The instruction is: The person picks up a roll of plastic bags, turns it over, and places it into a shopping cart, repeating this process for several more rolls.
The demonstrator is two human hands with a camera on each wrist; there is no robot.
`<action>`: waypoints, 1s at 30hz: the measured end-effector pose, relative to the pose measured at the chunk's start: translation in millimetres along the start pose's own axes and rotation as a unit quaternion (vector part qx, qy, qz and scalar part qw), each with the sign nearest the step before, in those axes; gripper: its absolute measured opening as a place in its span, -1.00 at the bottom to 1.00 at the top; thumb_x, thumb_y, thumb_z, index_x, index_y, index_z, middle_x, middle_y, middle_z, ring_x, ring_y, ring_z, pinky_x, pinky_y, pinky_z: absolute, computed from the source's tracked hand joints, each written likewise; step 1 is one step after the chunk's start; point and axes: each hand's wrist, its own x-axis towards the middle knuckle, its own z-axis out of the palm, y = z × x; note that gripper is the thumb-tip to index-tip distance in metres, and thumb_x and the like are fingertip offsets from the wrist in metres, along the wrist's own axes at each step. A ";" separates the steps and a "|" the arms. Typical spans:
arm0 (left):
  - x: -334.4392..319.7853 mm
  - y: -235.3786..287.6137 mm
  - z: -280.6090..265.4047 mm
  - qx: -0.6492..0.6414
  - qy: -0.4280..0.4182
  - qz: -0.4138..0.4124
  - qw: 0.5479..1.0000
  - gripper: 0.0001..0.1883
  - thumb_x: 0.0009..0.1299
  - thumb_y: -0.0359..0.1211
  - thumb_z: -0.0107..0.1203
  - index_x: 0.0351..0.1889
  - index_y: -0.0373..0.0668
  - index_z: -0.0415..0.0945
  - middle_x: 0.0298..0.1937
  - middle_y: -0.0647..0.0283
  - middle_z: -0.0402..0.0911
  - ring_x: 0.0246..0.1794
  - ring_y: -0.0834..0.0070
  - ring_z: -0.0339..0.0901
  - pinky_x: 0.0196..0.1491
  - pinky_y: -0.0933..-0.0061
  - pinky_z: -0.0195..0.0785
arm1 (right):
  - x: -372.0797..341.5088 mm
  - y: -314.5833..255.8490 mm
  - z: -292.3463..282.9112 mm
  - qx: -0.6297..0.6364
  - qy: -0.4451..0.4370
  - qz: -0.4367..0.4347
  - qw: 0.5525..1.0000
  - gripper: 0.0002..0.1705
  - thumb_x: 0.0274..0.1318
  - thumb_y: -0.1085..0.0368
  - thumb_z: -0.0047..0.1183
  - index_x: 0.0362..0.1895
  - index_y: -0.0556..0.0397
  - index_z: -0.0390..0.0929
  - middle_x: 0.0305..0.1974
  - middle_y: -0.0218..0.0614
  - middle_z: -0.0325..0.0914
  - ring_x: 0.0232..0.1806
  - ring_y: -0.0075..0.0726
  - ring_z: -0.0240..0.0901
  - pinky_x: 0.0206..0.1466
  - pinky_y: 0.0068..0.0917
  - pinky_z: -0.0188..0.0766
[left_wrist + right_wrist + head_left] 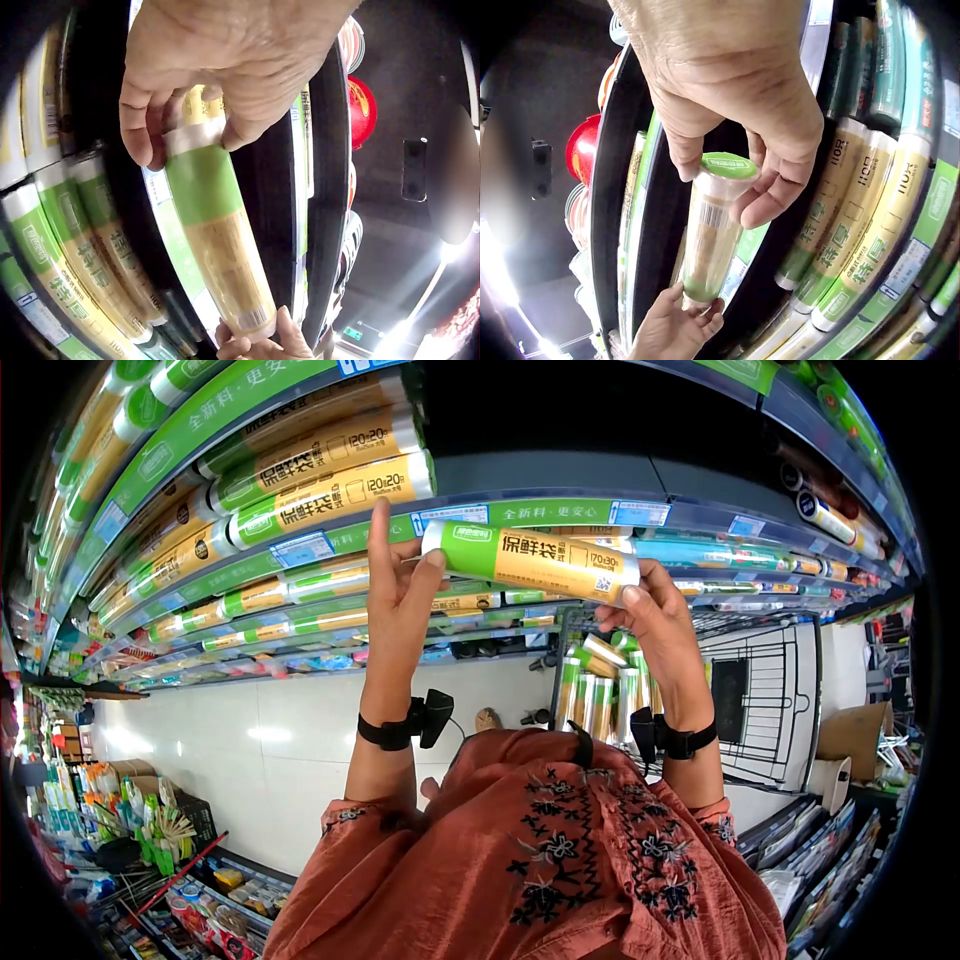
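A roll of food storage bags (540, 563), green at one end and yellow along the rest, is held nearly level in front of a shelf edge. My left hand (400, 595) pinches its green end, thumb in front, with the index finger pointing up. At the other end my right hand (658, 622) grips the roll between thumb and fingers. In the right wrist view, a round green end cap (729, 166) shows between the fingers. The left wrist view catches a barcode (252, 319) near the far end of the roll (217, 225).
More bag rolls (330, 495) lie stacked on the shelf to the left. Price labels line the shelf edge (560, 512). A wire shopping cart (765, 700), with several upright rolls (597, 695) inside, stands at right. Behind are other racks of goods (225, 895).
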 end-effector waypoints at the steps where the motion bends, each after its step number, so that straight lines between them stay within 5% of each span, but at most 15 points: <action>1: 0.4 -0.5 0.4 0.001 -0.002 0.000 1.000 -0.22 0.55 -0.32 0.05 0.64 -0.13 -0.12 -0.07 0.16 0.59 -0.18 0.45 0.62 -0.07 0.39 0.60 | -0.4 0.5 -0.6 0.002 0.002 0.000 1.000 -0.46 0.29 0.16 0.21 0.20 0.22 0.39 -0.08 -0.18 0.58 -0.17 -0.30 0.63 -0.12 -0.38 0.64; 30: -0.9 -5.2 -2.7 -0.007 -0.005 0.003 1.000 -0.21 0.53 -0.35 0.08 0.65 -0.07 -0.10 -0.05 0.16 0.60 -0.17 0.47 0.62 -0.13 0.44 0.62 | -3.1 2.9 2.6 0.001 0.015 0.008 1.000 -0.42 0.26 0.14 0.24 0.21 0.24 0.39 -0.07 -0.14 0.59 -0.18 -0.30 0.65 -0.14 -0.40 0.67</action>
